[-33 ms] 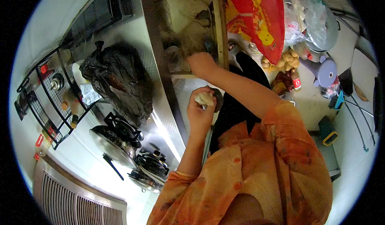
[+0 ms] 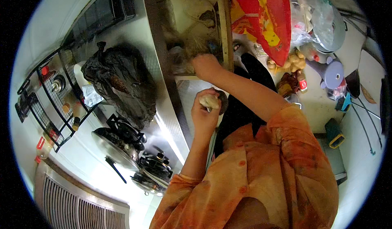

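My left hand (image 2: 201,115) is closed around a pale, lumpy piece (image 2: 209,101), with a dark rounded thing (image 2: 221,103) just behind it that I cannot make out. Farther up, my right hand (image 2: 206,66) reaches into an open wooden-framed drawer (image 2: 226,33), at a hazy plastic bag and other dim contents (image 2: 196,43). Its fingertips are hidden there, so whether it grips anything is unclear. Below the drawer, beside my left hand, lies a pale surface (image 2: 188,94).
Left are a steel counter (image 2: 163,102) with a black plastic bag (image 2: 116,86), a wire rack (image 2: 53,94), a stove with a pan (image 2: 114,149). Right are a red sack (image 2: 265,21), potatoes (image 2: 293,61), a bottle (image 2: 302,82), a lilac stool (image 2: 330,74) and a green boot-like object (image 2: 335,133).
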Demonstrator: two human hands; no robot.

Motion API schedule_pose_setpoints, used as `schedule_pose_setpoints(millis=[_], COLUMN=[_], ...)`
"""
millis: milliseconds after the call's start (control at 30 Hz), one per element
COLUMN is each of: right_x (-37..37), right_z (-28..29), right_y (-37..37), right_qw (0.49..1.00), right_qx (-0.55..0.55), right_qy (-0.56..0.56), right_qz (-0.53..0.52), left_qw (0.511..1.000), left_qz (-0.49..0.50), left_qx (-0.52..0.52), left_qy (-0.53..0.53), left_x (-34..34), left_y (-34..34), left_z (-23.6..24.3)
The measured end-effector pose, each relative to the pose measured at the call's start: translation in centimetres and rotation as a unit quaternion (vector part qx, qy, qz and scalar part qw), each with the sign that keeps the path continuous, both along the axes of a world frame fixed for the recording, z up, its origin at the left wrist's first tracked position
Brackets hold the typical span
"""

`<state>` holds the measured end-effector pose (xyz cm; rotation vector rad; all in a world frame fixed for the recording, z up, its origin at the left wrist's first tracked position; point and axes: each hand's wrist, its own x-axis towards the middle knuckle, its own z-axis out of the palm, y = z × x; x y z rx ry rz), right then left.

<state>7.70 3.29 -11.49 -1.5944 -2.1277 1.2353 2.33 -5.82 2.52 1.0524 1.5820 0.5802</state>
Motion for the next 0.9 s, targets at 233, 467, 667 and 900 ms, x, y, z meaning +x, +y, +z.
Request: schedule_pose_setpoints(millis=[233,467,667,900], right_x=[0.0,1.4,7.1,-2.3], right_z=[-0.2,5.4,7.6,-4.0], right_y=[0.2,0.3,6.6,13.4], right_qw=[0.999,0.985,0.994,0.986], right_qx=[-0.016,0.026,0.003,-0.082], right_qy=[-0.013,-0.165,-0.065,0.078], right_qz=[0.026,0.037,-0.084,-0.119], left_qw=[1.000,0.997,0.999,0.999], left_qz=[0.013,0.053,0.015,-0.013], left_qx=[0.000,-0.049,0.025,0.048], left_qy=[-0.025,0.014,0.029,0.011], left_x=[0.2,-0.1,-1.0,-0.2], left_y=[0.1,0.5,0.3,0.5], left_z=[-0.7,-0.5,-0.9,-1.9])
